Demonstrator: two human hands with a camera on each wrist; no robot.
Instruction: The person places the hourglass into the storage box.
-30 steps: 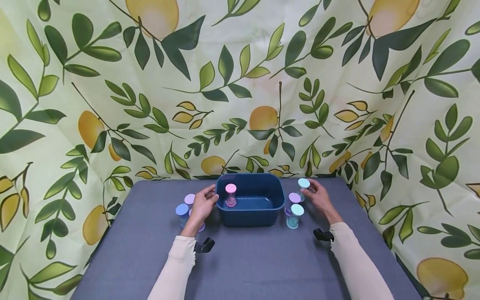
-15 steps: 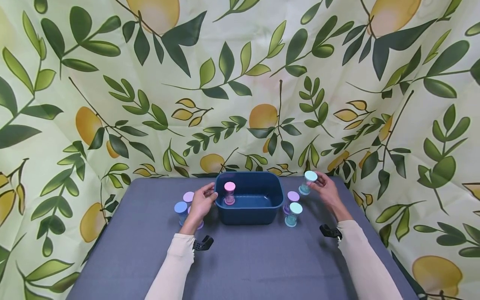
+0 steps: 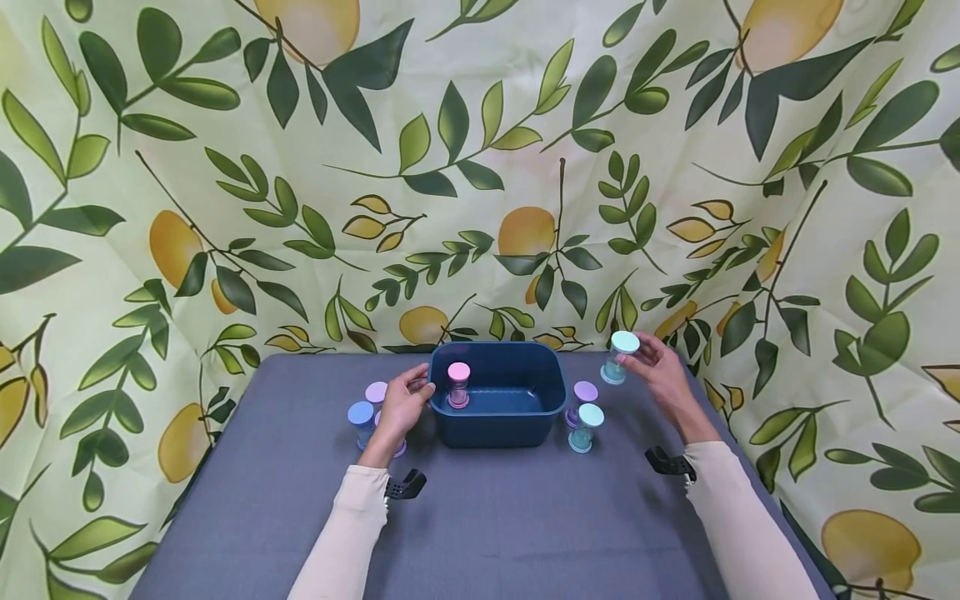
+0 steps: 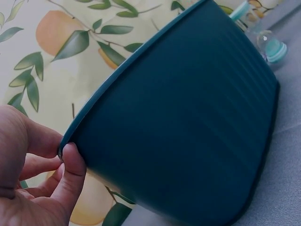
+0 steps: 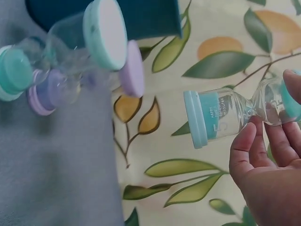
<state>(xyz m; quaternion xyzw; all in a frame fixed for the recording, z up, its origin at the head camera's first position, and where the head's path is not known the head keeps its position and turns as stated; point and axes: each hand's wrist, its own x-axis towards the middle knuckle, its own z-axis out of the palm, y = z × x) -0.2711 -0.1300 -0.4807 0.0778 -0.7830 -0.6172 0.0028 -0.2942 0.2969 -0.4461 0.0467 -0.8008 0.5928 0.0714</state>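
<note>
While both hands work beside the bin, the scene reads as follows.

Right hand: the right hand (image 3: 663, 379) grasps a teal sand timer (image 3: 619, 357) by its upper end, lifted clear of the tabletop (image 3: 487, 517), at the far right of the bin.
Timer axis: roughly upright, slightly tilted in the head view; its free cap points down and toward the bin.
Key relation: the blue bin (image 3: 498, 425) lies to the left of the held timer, its open mouth lower than the timer and near; the right hand is the nearer one.
Left hand: the left hand (image 3: 405, 404) pinches the bin's left rim between thumb and fingers (image 4: 70, 165).
Bin contents: one pink sand timer (image 3: 458, 385), upright, at the left end.
Outside right: a teal timer (image 3: 588, 427) and a purple timer (image 3: 581, 398), just beside the bin.
Outside left: a blue timer (image 3: 362, 422) and a lilac timer (image 3: 377, 393), partly behind the left hand.
</note>
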